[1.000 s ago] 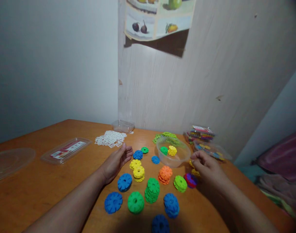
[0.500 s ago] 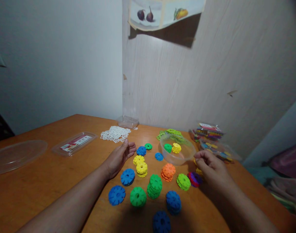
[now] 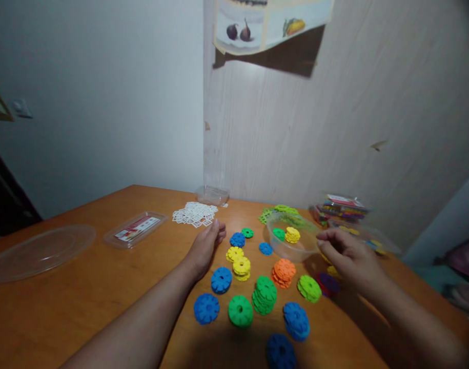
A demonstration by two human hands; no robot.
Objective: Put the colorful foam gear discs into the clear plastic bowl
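My left hand [image 3: 207,248] rests on its side on the table, fingers loosely extended and holding nothing. Close to it are blue notched plastic discs [image 3: 221,280] and a stack of yellow discs [image 3: 241,268]. My right hand [image 3: 344,251] has its fingers pinched together at the right rim of a clear plastic bowl [image 3: 293,254]; whatever is between the fingertips is hidden. Inside the bowl lie a green disc [image 3: 279,234] and yellow discs [image 3: 292,234]. Below the right hand are purple discs [image 3: 328,284] and a lime-green stack [image 3: 309,288].
Orange [image 3: 284,272] and green [image 3: 264,295] disc stacks stand mid-table. White lattice pieces [image 3: 195,213] lie behind my left hand. Clear lids [image 3: 136,229] lie at left. A clear tray with discs [image 3: 367,237] and stacked packages [image 3: 344,207] are at back right.
The view has turned slightly left, so the table's things appear further right. My right hand has moved a little toward the bowl's rim. My left hand's fingers look a bit more curled.
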